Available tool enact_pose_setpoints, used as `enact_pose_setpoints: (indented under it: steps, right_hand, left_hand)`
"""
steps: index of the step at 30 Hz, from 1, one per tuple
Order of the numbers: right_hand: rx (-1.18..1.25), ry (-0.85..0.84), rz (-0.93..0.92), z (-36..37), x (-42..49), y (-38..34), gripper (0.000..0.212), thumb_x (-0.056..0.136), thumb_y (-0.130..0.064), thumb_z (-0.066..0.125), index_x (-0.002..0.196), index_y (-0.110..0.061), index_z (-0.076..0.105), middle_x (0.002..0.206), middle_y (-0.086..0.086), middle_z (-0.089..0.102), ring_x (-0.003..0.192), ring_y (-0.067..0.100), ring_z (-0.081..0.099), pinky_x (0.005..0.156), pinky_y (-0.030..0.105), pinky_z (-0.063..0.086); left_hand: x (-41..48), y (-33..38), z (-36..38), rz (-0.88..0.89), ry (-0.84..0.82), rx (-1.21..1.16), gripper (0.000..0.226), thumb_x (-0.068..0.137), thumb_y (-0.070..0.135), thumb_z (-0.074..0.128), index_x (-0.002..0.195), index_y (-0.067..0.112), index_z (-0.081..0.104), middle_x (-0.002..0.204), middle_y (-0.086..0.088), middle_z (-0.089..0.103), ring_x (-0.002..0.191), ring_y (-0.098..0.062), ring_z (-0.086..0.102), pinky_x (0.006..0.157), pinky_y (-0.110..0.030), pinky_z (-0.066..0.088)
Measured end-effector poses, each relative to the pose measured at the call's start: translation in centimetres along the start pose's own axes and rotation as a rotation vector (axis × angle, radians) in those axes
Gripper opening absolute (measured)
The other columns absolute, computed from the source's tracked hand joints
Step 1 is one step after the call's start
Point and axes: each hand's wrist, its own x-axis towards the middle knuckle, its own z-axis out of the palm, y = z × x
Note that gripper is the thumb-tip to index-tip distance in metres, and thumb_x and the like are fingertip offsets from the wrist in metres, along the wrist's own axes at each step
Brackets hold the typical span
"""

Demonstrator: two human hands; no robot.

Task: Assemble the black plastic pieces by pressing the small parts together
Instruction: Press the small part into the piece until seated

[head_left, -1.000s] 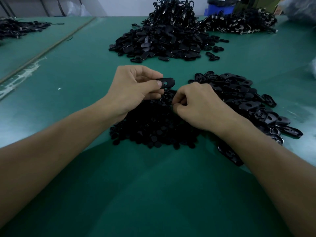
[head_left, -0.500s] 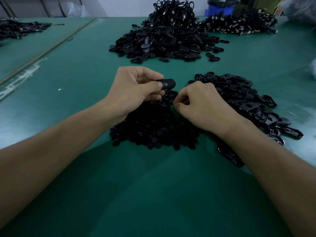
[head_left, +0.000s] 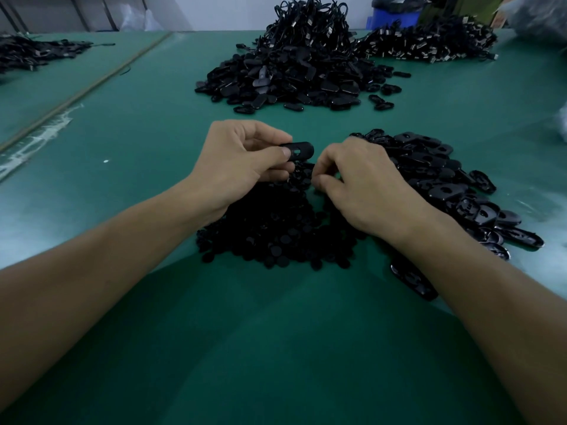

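Hardly anything has moved in the last second: my left hand [head_left: 239, 161] keeps the oval piece [head_left: 302, 149] in the same spot, and my right hand [head_left: 368, 191] is still down at the small discs [head_left: 276, 234].

The green bench [head_left: 122, 133] fills nearly the whole view, with a second green bench [head_left: 46, 87] joined along its left side. Behind them are a pale wall [head_left: 214, 10] and one blue bin [head_left: 395, 16].

I count five black heaps. The biggest, the far heap [head_left: 291, 78], is oval pieces with cords on top. A heap of cords [head_left: 429, 41] lies to its right and a low heap [head_left: 30, 52] is on the left bench. Close to me are the oval shells [head_left: 445, 179], under my right forearm, and the discs between my wrists.

My left thumb and fingers pinch the one oval piece, held just above the discs. My right fingers are curled, tips pinched together at the top of the discs; I cannot tell whether they hold one.
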Motion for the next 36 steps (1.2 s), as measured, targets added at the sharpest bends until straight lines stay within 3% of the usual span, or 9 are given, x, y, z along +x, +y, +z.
enact_pose_setpoints:
  steps: [4,6,10,12,16,23,29,33,36]
  right_hand:
    - [0.105,0.030,-0.005,-0.22,-0.02,-0.19,0.008,0.101,-0.024,0.055,0.095,-0.022,0.059,0.090,-0.006,0.060,0.084,0.013,0.058,0.074,0.030,0.050]
    - [0.139,0.055,-0.017,-0.33,-0.07,-0.30,0.006,0.101,-0.024,0.057,0.097,-0.022,0.060,0.086,-0.009,0.061,0.080,0.009,0.059,0.068,0.017,0.047]
    - [0.181,0.057,-0.024,-0.49,-0.16,-0.23,0.016,0.097,-0.021,0.065,0.112,-0.021,0.069,0.089,-0.011,0.064,0.084,0.000,0.059,0.072,0.001,0.042]
    - [0.192,0.056,-0.037,-0.61,-0.28,-0.26,0.015,0.095,-0.018,0.067,0.109,-0.020,0.073,0.085,-0.013,0.064,0.079,-0.007,0.060,0.074,-0.002,0.043]
    - [0.270,0.060,-0.043,-0.95,-0.55,-0.20,0.011,0.094,-0.016,0.067,0.096,-0.025,0.074,0.078,-0.011,0.069,0.072,0.001,0.066,0.073,0.012,0.053]
    - [0.345,0.096,-0.048,-0.86,-0.41,-0.15,0.013,0.092,-0.016,0.071,0.099,-0.024,0.078,0.077,-0.024,0.065,0.075,-0.014,0.062,0.070,0.002,0.044]
    - [0.490,0.112,-0.013,-0.93,-0.30,0.08,0.014,0.095,-0.014,0.067,0.094,-0.027,0.074,0.073,-0.009,0.069,0.066,-0.004,0.064,0.062,0.008,0.045]
    - [0.574,0.103,0.029,-0.89,-0.21,0.29,0.012,0.093,-0.013,0.069,0.099,-0.022,0.074,0.074,-0.004,0.074,0.070,0.002,0.070,0.067,0.020,0.053]
    - [0.651,0.100,0.059,-0.85,-0.13,0.45,0.017,0.091,-0.012,0.072,0.105,-0.021,0.071,0.075,-0.003,0.075,0.073,0.007,0.072,0.067,0.019,0.054]
  left_hand:
    - [0.01,0.01,0.00,0.002,-0.003,0.000,0.010,0.088,-0.005,0.070,0.090,0.005,0.070,0.068,-0.002,0.074,0.070,-0.017,0.074,0.067,-0.023,0.060]
    - [0.00,0.03,-0.01,0.005,-0.005,0.005,0.010,0.088,-0.005,0.070,0.090,0.005,0.070,0.067,-0.002,0.073,0.070,-0.017,0.074,0.067,-0.023,0.060]
    - [0.02,0.01,0.00,0.005,0.002,-0.002,0.012,0.088,-0.005,0.070,0.089,0.006,0.069,0.068,-0.002,0.073,0.069,-0.017,0.074,0.066,-0.023,0.060]
    - [0.05,0.01,-0.01,0.009,0.005,0.007,0.011,0.088,-0.005,0.070,0.089,0.006,0.070,0.067,-0.002,0.073,0.070,-0.017,0.074,0.067,-0.023,0.060]
    - [0.15,-0.03,-0.17,0.014,0.015,0.014,0.011,0.088,-0.004,0.071,0.089,0.006,0.070,0.068,-0.003,0.074,0.070,-0.018,0.074,0.068,-0.023,0.060]
    - [0.32,-0.26,-0.33,0.022,0.016,0.024,0.011,0.087,-0.003,0.072,0.089,0.008,0.071,0.069,-0.004,0.074,0.071,-0.019,0.075,0.068,-0.024,0.060]
    - [0.30,-0.28,-0.30,0.036,0.006,0.036,0.011,0.087,-0.002,0.073,0.091,0.008,0.071,0.071,-0.005,0.075,0.074,-0.020,0.076,0.067,-0.023,0.059]
    - [0.19,-0.13,-0.17,0.042,0.008,0.023,0.010,0.088,-0.002,0.072,0.090,0.008,0.070,0.070,-0.004,0.074,0.072,-0.019,0.076,0.067,-0.022,0.059]
    - [0.05,0.04,-0.04,0.054,0.003,0.014,0.010,0.089,-0.002,0.071,0.090,0.007,0.070,0.072,-0.005,0.075,0.072,-0.019,0.075,0.066,-0.023,0.059]
